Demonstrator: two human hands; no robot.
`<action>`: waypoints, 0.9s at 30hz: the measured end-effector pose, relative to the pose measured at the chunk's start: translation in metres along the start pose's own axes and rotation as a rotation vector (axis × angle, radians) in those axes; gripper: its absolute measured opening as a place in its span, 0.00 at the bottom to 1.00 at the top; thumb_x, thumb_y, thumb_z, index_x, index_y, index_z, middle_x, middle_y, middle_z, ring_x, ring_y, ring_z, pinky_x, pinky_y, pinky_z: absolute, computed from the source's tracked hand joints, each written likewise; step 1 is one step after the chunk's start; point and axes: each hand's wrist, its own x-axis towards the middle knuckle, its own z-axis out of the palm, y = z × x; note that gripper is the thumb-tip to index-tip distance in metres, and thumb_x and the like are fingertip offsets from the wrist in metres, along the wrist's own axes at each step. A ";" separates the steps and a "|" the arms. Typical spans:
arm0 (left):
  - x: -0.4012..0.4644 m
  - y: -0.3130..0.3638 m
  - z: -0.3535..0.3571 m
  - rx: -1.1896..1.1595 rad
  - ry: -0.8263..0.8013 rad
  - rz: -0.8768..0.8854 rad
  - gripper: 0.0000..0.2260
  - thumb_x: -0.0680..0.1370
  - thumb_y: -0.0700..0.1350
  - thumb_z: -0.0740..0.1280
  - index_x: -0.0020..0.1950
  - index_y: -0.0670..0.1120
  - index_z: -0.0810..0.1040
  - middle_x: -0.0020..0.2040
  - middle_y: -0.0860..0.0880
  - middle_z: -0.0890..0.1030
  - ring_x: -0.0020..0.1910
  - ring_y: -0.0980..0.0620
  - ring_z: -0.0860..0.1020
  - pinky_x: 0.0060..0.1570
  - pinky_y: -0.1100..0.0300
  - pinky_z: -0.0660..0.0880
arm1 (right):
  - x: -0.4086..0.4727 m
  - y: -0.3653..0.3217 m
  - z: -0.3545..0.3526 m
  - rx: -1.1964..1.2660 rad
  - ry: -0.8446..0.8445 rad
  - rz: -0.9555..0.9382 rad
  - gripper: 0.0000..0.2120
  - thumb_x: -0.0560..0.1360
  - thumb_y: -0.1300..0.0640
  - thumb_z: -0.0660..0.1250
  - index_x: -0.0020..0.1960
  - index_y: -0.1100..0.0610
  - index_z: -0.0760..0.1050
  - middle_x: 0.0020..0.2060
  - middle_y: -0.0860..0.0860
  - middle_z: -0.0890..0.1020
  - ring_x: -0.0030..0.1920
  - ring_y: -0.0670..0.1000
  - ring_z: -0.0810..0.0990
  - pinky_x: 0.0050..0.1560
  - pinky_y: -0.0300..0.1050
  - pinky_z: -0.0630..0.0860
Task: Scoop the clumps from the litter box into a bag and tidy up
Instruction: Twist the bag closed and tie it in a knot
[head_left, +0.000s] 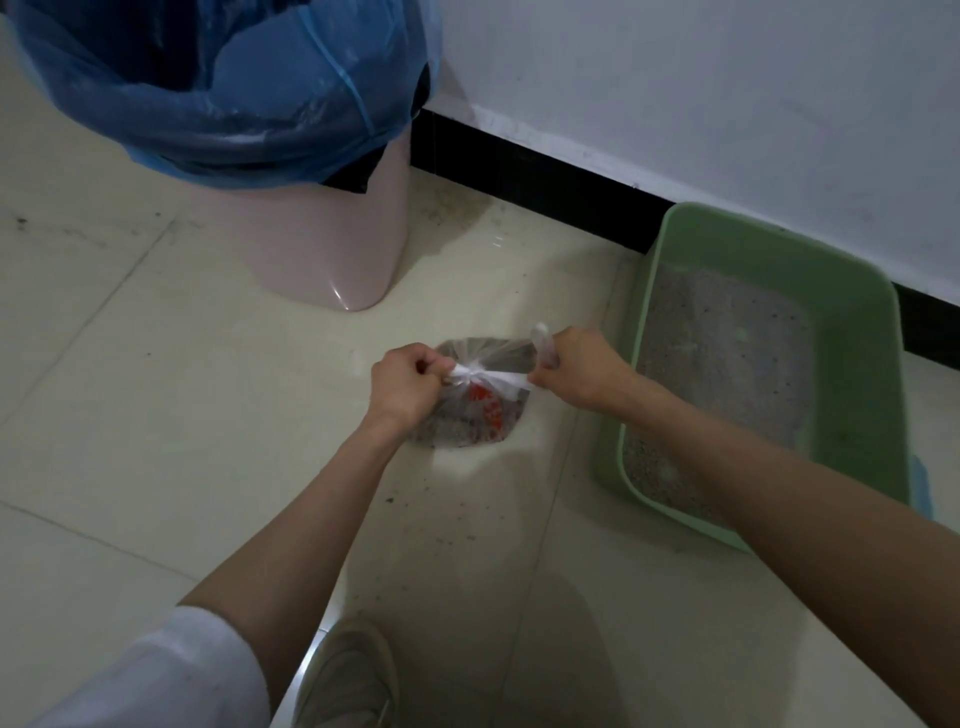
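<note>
While the bag (470, 410) sits on the floor (156, 415) left of the litter box (852, 332), left hand (402, 382) and right hand (582, 371) fingers pinch its knotted handles.

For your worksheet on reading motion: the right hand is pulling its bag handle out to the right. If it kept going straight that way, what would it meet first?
Most likely the green litter box, whose near left wall stands just right of the right hand. Depth is unclear, so the hand might pass above the rim.
</note>
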 end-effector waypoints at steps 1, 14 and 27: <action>-0.001 -0.001 0.000 0.000 -0.005 -0.007 0.05 0.76 0.43 0.67 0.42 0.45 0.79 0.40 0.48 0.79 0.43 0.49 0.77 0.45 0.62 0.71 | -0.001 0.001 0.001 -0.001 -0.001 0.000 0.13 0.76 0.53 0.65 0.47 0.64 0.76 0.38 0.54 0.73 0.41 0.52 0.73 0.40 0.41 0.66; -0.002 0.021 0.018 0.868 -0.211 0.542 0.13 0.76 0.48 0.62 0.60 0.48 0.73 0.58 0.45 0.76 0.57 0.44 0.73 0.52 0.55 0.65 | -0.009 0.011 -0.051 0.286 -0.011 -0.116 0.08 0.74 0.58 0.68 0.47 0.63 0.81 0.33 0.47 0.78 0.34 0.43 0.75 0.34 0.31 0.71; -0.054 0.108 -0.079 0.273 -0.022 0.618 0.09 0.69 0.39 0.71 0.37 0.54 0.76 0.33 0.56 0.79 0.35 0.58 0.77 0.36 0.66 0.70 | -0.010 0.017 -0.109 0.126 0.361 -0.316 0.31 0.76 0.49 0.64 0.75 0.52 0.57 0.76 0.51 0.54 0.76 0.52 0.55 0.74 0.51 0.56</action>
